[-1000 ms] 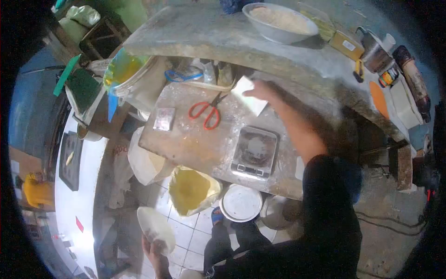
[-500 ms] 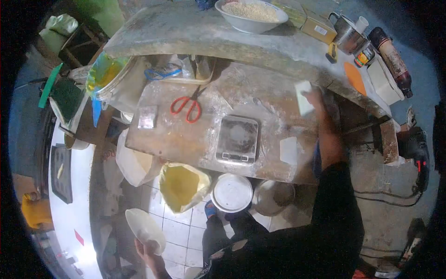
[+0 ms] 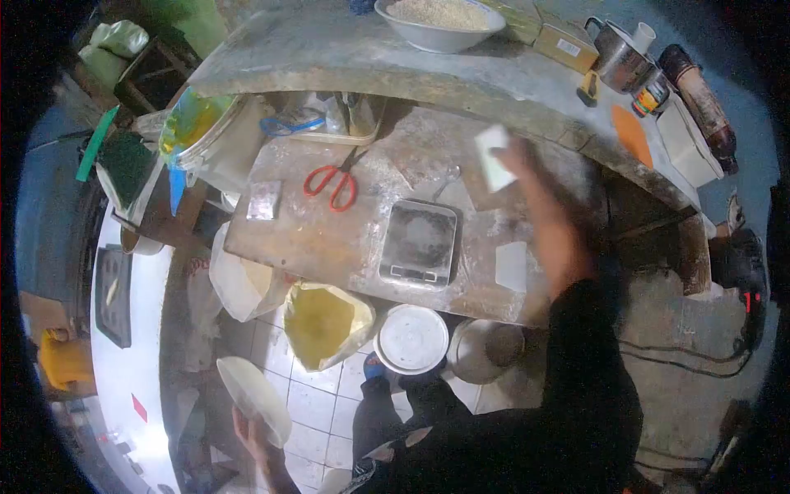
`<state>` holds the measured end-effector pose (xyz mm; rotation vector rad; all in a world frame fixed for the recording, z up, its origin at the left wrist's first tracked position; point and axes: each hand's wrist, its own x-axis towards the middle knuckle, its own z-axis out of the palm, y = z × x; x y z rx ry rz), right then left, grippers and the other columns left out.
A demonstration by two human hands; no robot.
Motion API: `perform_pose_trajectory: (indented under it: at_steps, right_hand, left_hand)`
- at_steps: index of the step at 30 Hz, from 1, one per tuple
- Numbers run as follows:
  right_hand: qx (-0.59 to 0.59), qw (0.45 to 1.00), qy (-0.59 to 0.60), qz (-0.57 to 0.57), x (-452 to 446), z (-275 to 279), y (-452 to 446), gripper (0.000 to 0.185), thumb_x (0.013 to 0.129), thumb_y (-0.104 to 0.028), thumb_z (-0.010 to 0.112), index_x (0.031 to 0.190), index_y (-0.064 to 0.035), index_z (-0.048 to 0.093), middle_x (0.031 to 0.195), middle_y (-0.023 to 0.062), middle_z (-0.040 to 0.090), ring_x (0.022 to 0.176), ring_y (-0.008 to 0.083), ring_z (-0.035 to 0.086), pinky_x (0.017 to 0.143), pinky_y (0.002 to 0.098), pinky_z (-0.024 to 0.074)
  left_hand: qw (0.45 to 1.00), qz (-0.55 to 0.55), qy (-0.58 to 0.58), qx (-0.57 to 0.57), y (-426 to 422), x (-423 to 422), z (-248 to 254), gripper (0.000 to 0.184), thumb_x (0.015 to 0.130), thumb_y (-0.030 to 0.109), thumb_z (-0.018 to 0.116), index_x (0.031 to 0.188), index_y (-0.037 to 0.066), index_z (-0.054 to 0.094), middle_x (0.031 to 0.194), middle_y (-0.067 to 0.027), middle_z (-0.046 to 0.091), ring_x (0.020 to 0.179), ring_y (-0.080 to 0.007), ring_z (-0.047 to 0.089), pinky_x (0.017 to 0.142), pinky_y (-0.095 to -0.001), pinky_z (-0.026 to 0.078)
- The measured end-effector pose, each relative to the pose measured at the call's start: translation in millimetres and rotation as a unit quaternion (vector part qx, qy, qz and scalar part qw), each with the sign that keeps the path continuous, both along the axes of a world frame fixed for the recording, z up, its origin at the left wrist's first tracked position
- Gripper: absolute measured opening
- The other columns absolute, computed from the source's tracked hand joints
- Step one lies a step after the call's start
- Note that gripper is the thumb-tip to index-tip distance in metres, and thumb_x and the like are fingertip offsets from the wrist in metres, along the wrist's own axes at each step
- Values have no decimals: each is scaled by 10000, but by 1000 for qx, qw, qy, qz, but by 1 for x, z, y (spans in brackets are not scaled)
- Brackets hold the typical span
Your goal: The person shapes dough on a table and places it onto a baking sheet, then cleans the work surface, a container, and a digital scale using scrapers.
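My left hand (image 3: 253,436) grips a white bowl (image 3: 253,399), tilted on its side over the floor. Stretched over the wooden work table, my right hand (image 3: 517,156) is closed on a white flat scraper (image 3: 494,158), partly blurred by motion. A digital scale (image 3: 419,242) dusted with flour lies at mid-table. Right of it rests a second white scraper (image 3: 511,266). A small metal spoon (image 3: 448,180) is just behind the scale. Red-handled scissors (image 3: 332,186) and a small foil-like packet (image 3: 263,200) lie toward the left.
Below the table edge stand an open sack of yellowish powder (image 3: 325,325), a pale sack (image 3: 237,280) and a white lidded bucket (image 3: 411,339). A raised ledge (image 3: 288,66) runs behind, bearing a flour-filled bowl (image 3: 440,34), a box (image 3: 565,47) and a metal pot (image 3: 619,59).
My right hand has moved left across the table with the scraper. My left hand still holds the bowl, now turned slightly differently and a little further left.
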<state>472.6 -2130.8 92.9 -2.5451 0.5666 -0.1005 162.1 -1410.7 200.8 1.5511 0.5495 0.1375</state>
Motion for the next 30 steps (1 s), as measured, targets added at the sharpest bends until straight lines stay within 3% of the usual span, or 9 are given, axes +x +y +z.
perform_pose_trajectory:
  at_steps: [3,9,13,17,21,22,24,29,30]
  right_hand:
    - [-168,979,97,61,0,81,127,503,844,-449,674,1152,-52,696,1085,255,695,989,368,695,859,467,550]
    - [-50,992,-94,69,75,-11,17,531,834,-376,706,1263,-70,635,1155,196,695,1027,331,691,870,435,536]
    - [-201,974,85,53,78,21,95,523,822,-346,712,1302,-162,623,1220,196,671,1100,321,666,939,405,513]
    - [72,990,-55,104,129,-15,39,690,806,-244,726,1436,-90,491,1477,207,484,1337,434,472,1135,493,356]
    - [-296,950,27,94,99,38,98,639,826,-289,692,1381,-16,535,1317,212,622,1201,291,615,1024,380,461]
    - [-223,968,-51,101,106,28,66,621,826,-295,691,1360,-9,552,1326,217,613,1220,307,600,1035,386,454]
    - [-110,979,-112,128,132,-4,34,808,768,-300,754,1467,-49,435,1564,175,368,1431,402,348,1187,465,288]
    - [-296,951,0,94,111,33,79,550,809,-341,707,1266,-42,638,1171,212,691,1072,326,672,951,424,501]
    - [-155,981,-38,110,131,10,43,571,804,-365,708,1258,-27,635,1184,225,680,1082,347,665,953,429,500]
  left_hand:
    - [997,-68,45,12,-7,12,-12,612,842,183,617,1413,11,479,1267,-129,581,1077,-249,601,865,-350,510]
    - [999,-42,-5,-17,29,-32,-15,668,824,166,592,1444,-18,424,1321,-200,558,1178,-312,589,944,-428,520]
    - [992,-72,30,102,20,-19,-23,603,819,156,587,1376,-38,459,1235,-195,590,1095,-285,615,892,-403,533]
    - [998,20,30,-46,-3,-25,3,591,793,135,583,1354,-21,479,1176,-164,604,1062,-257,610,872,-370,523]
    - [997,46,27,-55,-2,-23,-16,612,791,158,593,1361,-33,479,1199,-162,602,1060,-265,619,881,-376,525]
    - [998,16,24,-59,1,-23,-16,611,794,159,593,1366,-24,481,1210,-161,596,1076,-264,612,885,-377,523]
    - [999,-7,8,-51,6,-31,-15,622,797,199,621,1366,-13,485,1208,-151,588,1090,-250,603,886,-365,519]
    - [999,20,28,-30,-24,-3,0,642,797,265,665,1343,-26,493,1161,-134,602,1017,-236,614,861,-354,515]
    - [999,11,24,-30,-25,-2,2,613,805,245,648,1336,-23,497,1147,-124,599,995,-222,608,840,-341,512]
